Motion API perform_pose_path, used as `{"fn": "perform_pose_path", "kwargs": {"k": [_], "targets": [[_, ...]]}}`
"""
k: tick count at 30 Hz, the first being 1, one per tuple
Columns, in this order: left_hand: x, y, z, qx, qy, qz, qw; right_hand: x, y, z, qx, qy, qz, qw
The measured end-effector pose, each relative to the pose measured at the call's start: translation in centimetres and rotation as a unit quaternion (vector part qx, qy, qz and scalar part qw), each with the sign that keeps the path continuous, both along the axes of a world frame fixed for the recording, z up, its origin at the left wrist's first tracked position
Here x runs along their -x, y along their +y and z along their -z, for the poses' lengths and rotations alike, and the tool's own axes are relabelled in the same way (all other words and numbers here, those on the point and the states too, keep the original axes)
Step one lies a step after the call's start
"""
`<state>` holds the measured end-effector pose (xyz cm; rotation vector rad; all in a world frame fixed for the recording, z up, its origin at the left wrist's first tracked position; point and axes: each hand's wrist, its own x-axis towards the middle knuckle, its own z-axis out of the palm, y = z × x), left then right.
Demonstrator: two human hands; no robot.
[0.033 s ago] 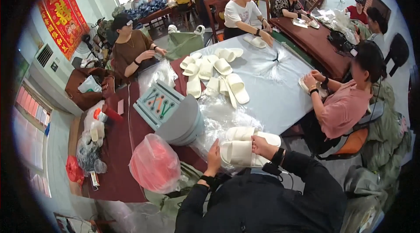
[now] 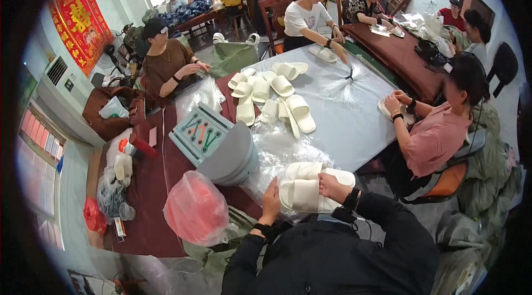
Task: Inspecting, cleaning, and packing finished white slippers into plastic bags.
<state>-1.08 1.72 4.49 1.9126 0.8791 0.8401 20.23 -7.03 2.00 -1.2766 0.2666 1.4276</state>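
Note:
A cream slipper (image 2: 306,195) with a wide strap lies level in front of me, toe to the left. My right hand (image 2: 335,188) is closed on the edge of its strap. Close against the toe end is my left hand (image 2: 271,202), its fingers pressed together and pointing up. Whether it pinches the toe or the clear plastic beside it, I cannot make out. Just beyond lies a second cream slipper (image 2: 305,169), partly behind the first. Clear plastic bags (image 2: 277,151) spread over the table under and past both slippers.
A grey-green plastic stool (image 2: 213,142) and a pink bundle in clear plastic (image 2: 197,209) stand to my left. Several cream slippers (image 2: 260,88) are heaped on the grey tabletop (image 2: 354,123). A tied bunch of clear strips (image 2: 348,79) lies beyond. Co-workers sit around it.

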Motion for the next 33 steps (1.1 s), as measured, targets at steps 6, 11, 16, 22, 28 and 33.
{"fn": "perform_pose_path", "kwargs": {"k": [6, 11, 16, 22, 28, 33], "targets": [[-0.4, 0.0, 0.8, -0.058, 0.027, 0.007, 0.998, 0.4, 1.0, 1.3, 0.017, 0.019, 0.035, 0.999], [-1.1, -1.1, 2.0, -0.193, 0.169, 0.088, 0.962, 3.3, 3.0, -1.7, -0.053, 0.14, 0.082, 0.985], [-1.8, -0.6, 2.0, -0.191, 0.158, 0.09, 0.965, 5.5, 4.3, -4.1, -0.078, 0.182, 0.069, 0.978], [-1.8, -1.3, 2.0, -0.211, 0.135, 0.102, 0.963, 5.8, 8.2, 3.0, -0.12, 0.219, 0.062, 0.966], [0.3, -1.5, 3.5, -0.163, 0.106, 0.111, 0.975, 6.7, 8.3, 5.7, -0.095, 0.121, 0.015, 0.988], [3.8, -0.2, 7.4, 0.27, -0.014, -0.228, 0.935, 1.6, 6.2, 19.8, -0.249, -0.261, -0.233, 0.903]]}}
